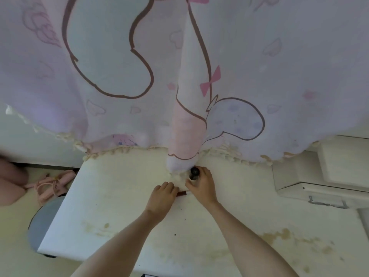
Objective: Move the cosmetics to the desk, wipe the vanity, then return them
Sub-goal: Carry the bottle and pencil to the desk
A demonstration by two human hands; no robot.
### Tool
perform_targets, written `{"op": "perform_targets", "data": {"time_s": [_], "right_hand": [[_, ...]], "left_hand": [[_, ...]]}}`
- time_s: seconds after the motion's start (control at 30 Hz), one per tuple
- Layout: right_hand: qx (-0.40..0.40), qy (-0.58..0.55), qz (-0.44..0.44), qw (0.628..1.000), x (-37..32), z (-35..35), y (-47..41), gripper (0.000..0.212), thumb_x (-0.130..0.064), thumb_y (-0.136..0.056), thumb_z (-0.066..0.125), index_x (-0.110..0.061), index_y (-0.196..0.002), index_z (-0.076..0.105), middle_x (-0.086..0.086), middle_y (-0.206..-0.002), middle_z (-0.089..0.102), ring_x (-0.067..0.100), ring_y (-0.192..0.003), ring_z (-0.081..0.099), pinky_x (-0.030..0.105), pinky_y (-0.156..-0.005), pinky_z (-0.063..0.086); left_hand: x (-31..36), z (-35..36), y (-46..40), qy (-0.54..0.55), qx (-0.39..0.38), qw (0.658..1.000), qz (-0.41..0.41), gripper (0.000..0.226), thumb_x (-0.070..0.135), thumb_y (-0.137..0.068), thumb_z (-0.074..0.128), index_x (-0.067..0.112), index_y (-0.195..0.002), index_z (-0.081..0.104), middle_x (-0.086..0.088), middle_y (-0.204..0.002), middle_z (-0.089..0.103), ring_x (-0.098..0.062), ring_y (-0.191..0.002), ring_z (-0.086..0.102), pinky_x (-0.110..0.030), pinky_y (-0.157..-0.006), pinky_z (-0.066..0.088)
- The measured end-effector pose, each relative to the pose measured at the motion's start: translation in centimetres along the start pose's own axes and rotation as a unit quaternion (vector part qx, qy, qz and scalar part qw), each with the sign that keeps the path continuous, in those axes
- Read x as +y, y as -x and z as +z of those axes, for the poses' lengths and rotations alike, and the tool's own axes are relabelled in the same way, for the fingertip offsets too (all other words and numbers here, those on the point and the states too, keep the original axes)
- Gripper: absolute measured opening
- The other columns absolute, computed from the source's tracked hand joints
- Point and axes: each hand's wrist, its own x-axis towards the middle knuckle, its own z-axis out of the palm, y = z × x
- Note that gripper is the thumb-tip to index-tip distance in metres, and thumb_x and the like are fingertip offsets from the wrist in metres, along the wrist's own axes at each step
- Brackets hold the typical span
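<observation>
On the white stained tabletop (123,204), both my hands meet near the far edge under a hanging curtain. My right hand (201,185) grips small bottles with round black caps (194,172); how many bottles I cannot tell. My left hand (162,196) has its fingers curled round a slim item with a dark red end (182,194), which sticks out beside the knuckles. Most of that item is hidden by the fingers.
A pale curtain with pink cartoon prints (185,86) hangs down to the table's back edge. A white cabinet with a metal handle (323,188) stands at the right. A grey round stool (45,220) and pink shoes (54,184) are on the floor at the left.
</observation>
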Motion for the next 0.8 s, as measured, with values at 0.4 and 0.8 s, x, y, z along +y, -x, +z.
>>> {"op": "perform_targets", "data": {"time_s": [0.4, 0.8], "right_hand": [[0.065, -0.135, 0.151, 0.977, 0.0, -1.3, 2.3, 0.018, -0.006, -0.065, 0.058, -0.005, -0.082, 0.05, 0.021, -0.079, 0.058, 0.023, -0.065, 0.047, 0.029, -0.056, 0.039], [0.189, -0.084, 0.231, 0.951, 0.4, -3.8, 10.4, 0.03, -0.001, -0.071, 0.058, -0.018, -0.067, 0.034, -0.002, -0.06, 0.036, 0.014, -0.053, 0.032, 0.026, -0.05, 0.025]], "left_hand": [[-1.3, 0.0, 0.4, 0.005, -0.047, 0.999, 0.016, 0.049, 0.017, -0.028, 0.091, 0.018, -0.065, 0.06, 0.004, -0.06, 0.053, -0.015, -0.05, 0.052, -0.023, -0.037, 0.034], [2.7, -2.4, 0.3, 0.021, -0.028, 0.995, 0.097, 0.04, 0.002, -0.05, 0.085, 0.009, -0.077, 0.056, -0.004, -0.068, 0.05, -0.016, -0.034, 0.036, -0.022, -0.033, 0.017]]}}
